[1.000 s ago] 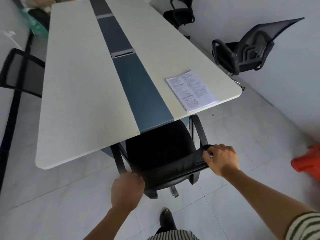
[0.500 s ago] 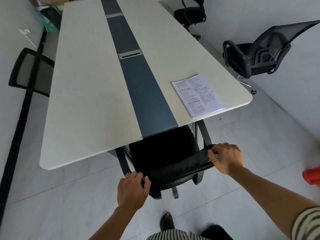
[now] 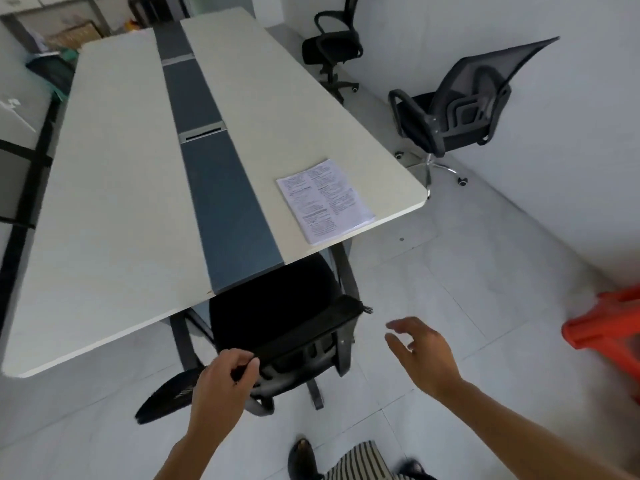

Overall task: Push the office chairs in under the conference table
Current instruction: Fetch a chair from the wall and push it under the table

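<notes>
A black mesh office chair [image 3: 277, 317] stands at the near end of the long white conference table [image 3: 114, 202], its seat partly under the tabletop. My left hand [image 3: 223, 382] curls around the left end of the chair's backrest top. My right hand [image 3: 424, 355] hovers off the chair to its right, fingers spread and holding nothing. Two more black office chairs stand away from the table by the right wall: one close [image 3: 457, 109], one farther back [image 3: 334, 50].
A printed paper sheet [image 3: 325, 199] lies on the table's near right corner. An orange plastic stool [image 3: 609, 330] sits on the floor at the right edge. Boxes and clutter [image 3: 69, 36] fill the far left corner. My feet [image 3: 303, 459] are on grey floor tiles.
My right hand has let go of the backrest and pulled away to the right. The chair sits further under the table. The view has swung to show more of the right wall.
</notes>
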A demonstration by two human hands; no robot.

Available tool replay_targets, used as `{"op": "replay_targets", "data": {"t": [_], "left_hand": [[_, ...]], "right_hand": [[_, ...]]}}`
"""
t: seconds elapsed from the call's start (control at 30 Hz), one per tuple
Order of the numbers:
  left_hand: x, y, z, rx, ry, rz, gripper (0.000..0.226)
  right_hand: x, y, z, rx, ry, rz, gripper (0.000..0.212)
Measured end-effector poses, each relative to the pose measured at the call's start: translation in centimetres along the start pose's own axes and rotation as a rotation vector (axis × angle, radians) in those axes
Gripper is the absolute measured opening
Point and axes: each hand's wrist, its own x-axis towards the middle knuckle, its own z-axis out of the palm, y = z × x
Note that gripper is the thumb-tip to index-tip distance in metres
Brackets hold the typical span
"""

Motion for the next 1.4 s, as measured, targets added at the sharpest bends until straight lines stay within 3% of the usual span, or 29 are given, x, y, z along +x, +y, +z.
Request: {"op": "replay_targets", "data": {"t": [0.07,0.17,0.33,0.5,0.77,1.03,1.17,1.4], "left_hand": [[-1.2,4.6,2.7,-0.130,-0.002,0.014,0.004],[-1.9,10.0,7.5,-0.264,-0.120,0.032,0.007],[-1.0,15.9,14.7,-0.331,-0.308,0.018,0.010],[3.2,20.9,20.2,-0.331,-0.375,0.001,0.015],[14.3,31.6,28.5,-0.318,-0.455,0.051,0.019],[25.6,49.3,35.1,-0.267,-0.547,0.277,0.018],[29.4,55.3,39.0,-0.211,-0.521,0.336,0.013],[34.6,63.5,46.3,-0.239,-0.413,0.204,0.011]], "right_hand": [[-2.2,4.3,-3.5,0.087,-0.036,0.155,0.010],[-5.2,10.1,-8.4,0.108,0.009,0.298,0.016],[-7.8,15.9,-14.7,0.211,0.132,0.476,0.018],[-6.0,20.2,-18.7,0.293,0.258,0.575,0.016],[2.3,26.7,-25.8,0.337,0.434,0.699,0.015],[13.2,31.6,-36.8,0.386,0.623,0.744,0.015],[18.2,35.6,-41.0,0.415,0.634,0.739,0.012],[29.9,44.8,-50.4,0.469,0.582,0.703,0.011]]}}
